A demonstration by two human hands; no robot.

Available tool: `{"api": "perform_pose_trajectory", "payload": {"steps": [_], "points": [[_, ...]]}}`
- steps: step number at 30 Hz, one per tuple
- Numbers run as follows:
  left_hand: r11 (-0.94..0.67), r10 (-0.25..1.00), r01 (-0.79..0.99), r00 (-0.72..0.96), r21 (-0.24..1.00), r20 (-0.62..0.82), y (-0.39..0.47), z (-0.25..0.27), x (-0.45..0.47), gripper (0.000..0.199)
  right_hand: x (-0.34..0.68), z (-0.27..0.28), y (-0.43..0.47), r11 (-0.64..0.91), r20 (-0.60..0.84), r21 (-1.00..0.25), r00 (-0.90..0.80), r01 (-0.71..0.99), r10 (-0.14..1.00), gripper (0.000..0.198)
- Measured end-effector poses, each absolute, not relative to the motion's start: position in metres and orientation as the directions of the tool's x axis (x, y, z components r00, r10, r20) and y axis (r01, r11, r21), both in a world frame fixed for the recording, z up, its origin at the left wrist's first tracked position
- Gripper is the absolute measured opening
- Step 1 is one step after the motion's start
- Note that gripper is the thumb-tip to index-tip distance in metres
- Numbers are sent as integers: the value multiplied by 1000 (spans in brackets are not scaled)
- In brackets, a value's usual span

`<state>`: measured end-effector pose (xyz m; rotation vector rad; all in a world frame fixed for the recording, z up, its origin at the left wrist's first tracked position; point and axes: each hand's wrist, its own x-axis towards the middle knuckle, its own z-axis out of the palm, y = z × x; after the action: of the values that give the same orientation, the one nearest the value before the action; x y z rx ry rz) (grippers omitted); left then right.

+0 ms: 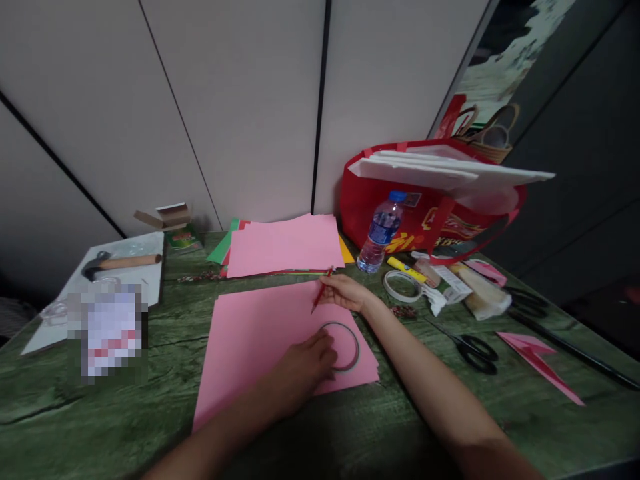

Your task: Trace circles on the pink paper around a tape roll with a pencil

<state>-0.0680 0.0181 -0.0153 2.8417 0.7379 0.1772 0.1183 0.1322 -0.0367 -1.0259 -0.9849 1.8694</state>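
Note:
Pink paper sheets lie on the table in front of me. A thin roll of tape rests flat on their right part. My left hand has its fingers curled on the left side of that ring, pressing it against the paper. Just beyond the ring, my right hand pinches a red pencil between thumb and fingers. The pencil slants, its dark tip pointing down toward the pink sheet; whether it touches the paper I cannot tell.
Behind lie stacked coloured sheets. A water bottle stands before a red bag. To the right are a white tape roll, a yellow glue stick, scissors and folded pink paper. A hammer lies left.

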Motion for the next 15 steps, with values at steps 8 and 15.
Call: {"api": "perform_pose_trajectory", "payload": {"steps": [8,15], "points": [[-889,458,454,871,62,179,10,-26,-78,18,119,-42,133,-425,-279,-839,-401,-341,873,22],[-848,527,523,818,82,232,13,-22,-124,37,121,-46,136,-434,-290,-834,-399,-340,870,21]]}}
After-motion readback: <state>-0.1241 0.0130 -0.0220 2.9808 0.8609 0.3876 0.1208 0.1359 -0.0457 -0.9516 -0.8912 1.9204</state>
